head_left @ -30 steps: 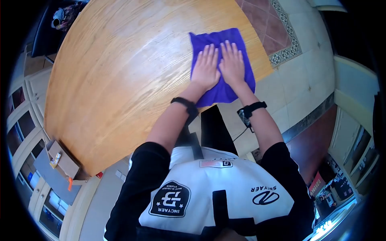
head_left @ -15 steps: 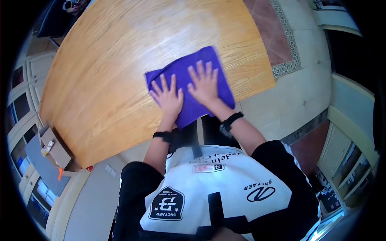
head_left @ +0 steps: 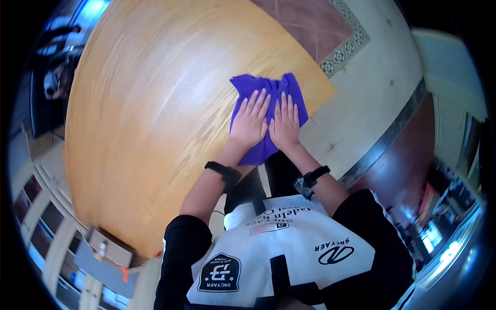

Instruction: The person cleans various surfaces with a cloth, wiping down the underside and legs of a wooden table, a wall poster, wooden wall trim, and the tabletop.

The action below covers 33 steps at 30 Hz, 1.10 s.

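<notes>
Purple cloth (head_left: 260,154) lies at 12 o'clock by the wooden table's (head_left: 155,103) near edge, left hand (head_left: 250,123) & right hand (head_left: 284,121) flat atop, fingers straight, clamping nothing. Looks v. light, soft, prob. unbreakable; best pinched by its 11 o'clock corner. Can't see under palms; table's 12 o'clock end cut off.

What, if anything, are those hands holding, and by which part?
Nothing is gripped: the left hand and right hand lie flat on the middle of the purple cloth.
</notes>
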{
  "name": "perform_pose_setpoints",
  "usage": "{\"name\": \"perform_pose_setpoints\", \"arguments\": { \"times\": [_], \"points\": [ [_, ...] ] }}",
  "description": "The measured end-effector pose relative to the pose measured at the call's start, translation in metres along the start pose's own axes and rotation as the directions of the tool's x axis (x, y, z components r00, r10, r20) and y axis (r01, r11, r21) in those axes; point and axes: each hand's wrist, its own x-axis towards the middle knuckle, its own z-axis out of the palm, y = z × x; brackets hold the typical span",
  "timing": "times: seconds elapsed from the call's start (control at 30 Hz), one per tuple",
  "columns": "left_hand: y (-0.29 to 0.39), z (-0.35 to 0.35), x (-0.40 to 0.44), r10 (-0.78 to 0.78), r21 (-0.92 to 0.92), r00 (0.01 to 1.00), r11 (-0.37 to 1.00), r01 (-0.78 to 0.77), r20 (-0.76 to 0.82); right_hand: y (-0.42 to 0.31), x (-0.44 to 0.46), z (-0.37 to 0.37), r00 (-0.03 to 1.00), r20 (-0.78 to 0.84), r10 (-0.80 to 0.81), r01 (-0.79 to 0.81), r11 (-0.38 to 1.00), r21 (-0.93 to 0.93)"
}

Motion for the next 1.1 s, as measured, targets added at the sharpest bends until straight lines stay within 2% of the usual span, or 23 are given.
{"name": "perform_pose_setpoints", "arguments": {
  "times": [0.07,0.13,0.2,0.4,0.47,0.5,0.67,0.77,0.83,0.97,1.1],
  "points": [
    [-0.007,-0.008,0.027,0.019,0.093,0.999,0.996,-0.015,-0.042,0.005,0.027,-0.009,0.996,-0.082,-0.045,0.046,0.999,0.019],
    [-0.02,-0.019,0.053,0.039,0.049,0.995,0.998,-0.034,-0.093,0.009,0.06,-0.017,0.984,-0.15,-0.093,0.103,0.993,0.06],
    [-0.032,-0.027,0.075,0.032,0.088,0.989,0.996,-0.02,-0.144,0.011,0.089,-0.017,0.973,-0.2,-0.113,0.12,0.992,0.025],
    [-0.044,-0.026,0.103,0.002,0.141,0.979,0.99,0.027,-0.203,0.015,0.121,-0.013,0.957,-0.278,-0.08,0.102,0.993,0.065],
    [-0.031,-0.023,0.087,-0.041,0.116,0.982,0.991,0.063,-0.184,0.011,0.103,-0.019,0.955,-0.294,-0.041,0.073,0.992,0.098],
    [-0.025,-0.022,0.072,-0.021,0.147,0.989,0.988,0.043,-0.146,0.009,0.085,-0.017,0.966,-0.255,-0.051,0.079,0.992,0.102],
    [0.001,0.009,-0.036,0.019,0.07,0.999,0.997,-0.021,0.027,-0.003,-0.022,-0.005,0.99,-0.081,-0.111,0.127,0.966,0.226],
    [0.001,0.002,-0.039,0.001,0.077,0.993,0.997,-0.01,0.115,-0.005,-0.028,-0.005,0.992,-0.043,-0.119,0.126,0.964,0.236],
    [-0.003,-0.004,-0.032,0.013,0.082,0.996,0.996,-0.02,0.093,-0.005,-0.014,-0.006,0.988,-0.094,-0.119,0.139,0.961,0.24],
    [-0.03,-0.02,0.027,-0.012,0.107,0.998,0.994,0.019,-0.064,-0.008,0.065,-0.014,0.962,-0.25,-0.112,0.175,0.954,0.245],
    [-0.072,-0.043,0.09,0.026,0.153,0.973,0.988,0.009,-0.227,-0.015,0.151,-0.009,0.93,-0.344,-0.127,0.167,0.982,0.088]
  ]
}}
